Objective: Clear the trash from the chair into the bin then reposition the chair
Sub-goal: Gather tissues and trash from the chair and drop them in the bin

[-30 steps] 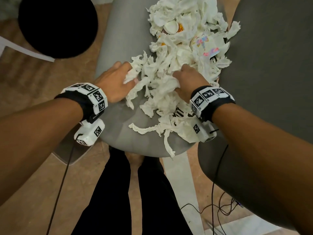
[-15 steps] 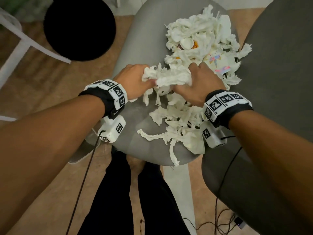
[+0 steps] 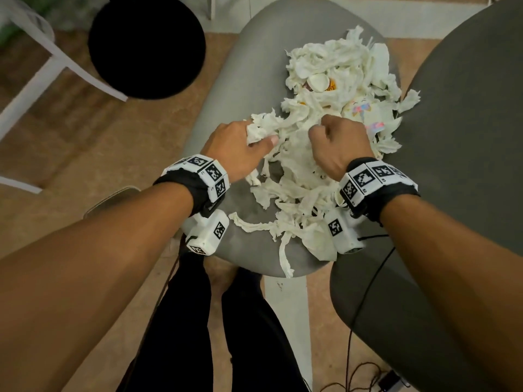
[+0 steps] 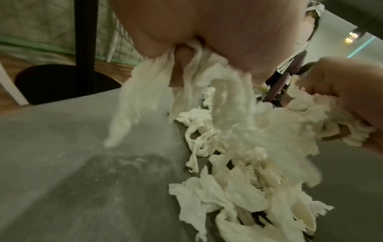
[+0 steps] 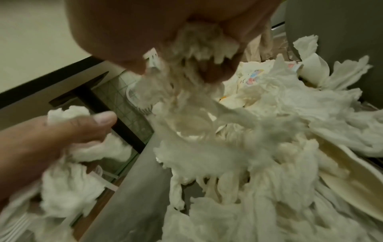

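Note:
A heap of torn white tissue paper (image 3: 328, 80) covers the right side of the grey chair seat (image 3: 226, 108), with a paper cup (image 3: 318, 83) and a printed wrapper (image 3: 359, 107) mixed in. My left hand (image 3: 240, 142) grips a wad of tissue (image 3: 259, 131) at the heap's left edge; strips hang from it (image 4: 149, 85) in the left wrist view. My right hand (image 3: 336, 142) is fisted around another bunch of tissue (image 5: 199, 49), lifted a little above the seat. More shreds (image 3: 283, 219) lie near the seat's front edge. No bin shows clearly.
A round black table base (image 3: 147, 43) sits on the wooden floor at upper left, beside white furniture legs (image 3: 42, 77). A dark grey rounded chair back or second seat (image 3: 467, 137) fills the right side. Cables (image 3: 365, 306) trail on the floor.
Both hands went from reaching flat into the tissue to closing on bunches of it, and they have drawn those bunches up and slightly apart.

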Demonstrator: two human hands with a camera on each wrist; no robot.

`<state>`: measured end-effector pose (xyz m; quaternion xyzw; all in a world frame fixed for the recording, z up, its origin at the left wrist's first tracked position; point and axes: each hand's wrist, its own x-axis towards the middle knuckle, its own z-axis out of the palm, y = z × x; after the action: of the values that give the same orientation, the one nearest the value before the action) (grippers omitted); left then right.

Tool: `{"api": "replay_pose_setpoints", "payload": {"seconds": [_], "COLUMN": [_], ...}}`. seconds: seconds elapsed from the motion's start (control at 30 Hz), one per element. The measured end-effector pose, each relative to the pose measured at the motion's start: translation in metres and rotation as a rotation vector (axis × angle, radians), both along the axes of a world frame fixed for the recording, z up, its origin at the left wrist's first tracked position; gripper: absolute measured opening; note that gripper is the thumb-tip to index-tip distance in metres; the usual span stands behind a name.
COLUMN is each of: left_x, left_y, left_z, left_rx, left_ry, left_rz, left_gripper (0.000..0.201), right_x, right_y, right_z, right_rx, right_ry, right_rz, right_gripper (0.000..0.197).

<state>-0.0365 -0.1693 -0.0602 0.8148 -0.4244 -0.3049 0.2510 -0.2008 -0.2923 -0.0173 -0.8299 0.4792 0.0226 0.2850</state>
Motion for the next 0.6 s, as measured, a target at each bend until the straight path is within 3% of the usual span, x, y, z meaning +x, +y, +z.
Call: {"api": "replay_pose_setpoints", "payload": {"seconds": [0.07,0.1,0.17,0.23,0.4,0.6], "left_x": [-0.005,-0.007,-0.011,-0.013,-0.004,0.042], "left_y": [0.003,0.005,0.011,0.021,0.056,0.139], "left_z": [0.007,0.009,0.012,0.01,0.007,-0.011], "left_rx": [-0.006,-0.009,-0.018,-0.043,-0.109,-0.131], "left_ry": [-0.019,-0.009,0.023,0.058,0.172,0.197], "left_rz": [0.027,0.036,0.047,0.08,0.214,0.426], "left_gripper": [0.056,0.057,0.058,0.058,0.056,0.049], "right_x": [0.003,0.003,0.003,0.006,0.013,0.062], "right_y": [0.003,0.002,0.001,0.003,0.018,0.079], "right_z": [0.005,0.005,0.003,0.004,0.012,0.016], "right_rx": [-0.012,-0.026,-0.041,-0.046,-0.112,-0.074], "right_ry": [0.048,0.064,0.065,0.039,-0.012,-0.153], "right_rz": [-0.02,-0.012,-0.035,-0.077,-0.108,-0.052], "right_gripper": [0.053,0.055,0.046,0.056,0.059,0.053]}}
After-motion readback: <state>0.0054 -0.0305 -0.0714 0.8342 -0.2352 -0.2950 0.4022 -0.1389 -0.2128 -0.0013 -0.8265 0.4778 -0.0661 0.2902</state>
